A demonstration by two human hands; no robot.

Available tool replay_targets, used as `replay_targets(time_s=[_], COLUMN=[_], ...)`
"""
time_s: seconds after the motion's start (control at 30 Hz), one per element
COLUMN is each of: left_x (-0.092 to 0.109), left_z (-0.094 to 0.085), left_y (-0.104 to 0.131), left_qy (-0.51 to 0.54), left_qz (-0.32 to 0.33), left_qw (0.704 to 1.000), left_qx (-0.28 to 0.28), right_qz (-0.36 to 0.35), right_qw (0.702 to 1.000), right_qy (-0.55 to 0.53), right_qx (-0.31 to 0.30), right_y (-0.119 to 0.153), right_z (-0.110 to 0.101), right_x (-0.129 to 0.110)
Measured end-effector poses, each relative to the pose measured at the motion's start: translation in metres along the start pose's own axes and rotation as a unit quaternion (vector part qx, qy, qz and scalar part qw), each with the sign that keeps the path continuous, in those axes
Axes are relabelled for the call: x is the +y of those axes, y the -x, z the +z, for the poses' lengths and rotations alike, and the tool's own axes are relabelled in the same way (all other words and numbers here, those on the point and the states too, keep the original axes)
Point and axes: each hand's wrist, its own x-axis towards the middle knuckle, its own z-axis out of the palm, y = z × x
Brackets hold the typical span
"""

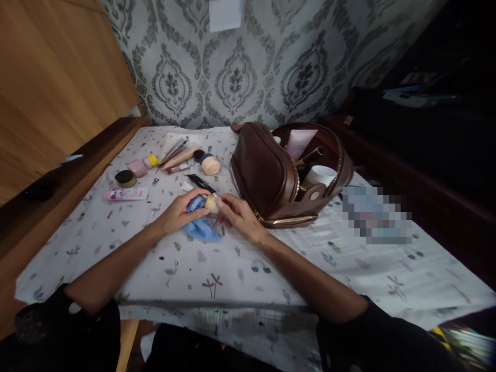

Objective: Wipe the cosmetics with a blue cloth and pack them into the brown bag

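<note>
Both hands meet over the near middle of the cloth-covered table. A small jar (211, 204) with a yellowish cap is held between them. The fingers of my left hand (183, 211) are closed around a blue cloth (200, 229), pressing it against the jar's left side. From the other side, my right hand (241, 217) pinches the jar with thumb and fingertips. Part of the cloth hangs down onto the table below my hands. Just beyond the fingers lies a black brush-like item (201, 183), its lower end hidden behind them.
An open brown leather bag (267, 173) stands right of my hands, holding a pink tube (300, 143) and a white container (321, 175). Left are a pink-white tube (126, 194), a dark-lidded jar (126, 179), a beige jar (210, 165) and several cosmetics. A blurred patch (375, 214) covers something at right.
</note>
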Motion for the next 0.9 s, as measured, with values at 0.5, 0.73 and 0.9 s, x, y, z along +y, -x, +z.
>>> replay_targets(time_s=[0.5, 0.73, 0.9], left_x=[-0.0001, -0.0017, 0.0003], left_z=[-0.0008, -0.0015, -0.0009], left_y=[-0.0010, -0.0016, -0.0006], left_qy=[-0.005, -0.012, -0.016], left_qz=[0.020, 0.037, 0.019], left_qw=[1.000, 0.999, 1.000], left_qx=[-0.009, -0.010, -0.008], right_qz=[0.000, -0.003, -0.002], right_qw=[0.999, 0.999, 0.999], right_qy=[-0.037, -0.028, -0.034], right_qx=[-0.020, -0.026, -0.001], right_y=[-0.0018, -0.0016, -0.0019], right_z=[0.0013, 0.0010, 0.0013], right_x=[0.0056, 0.0061, 0.0031])
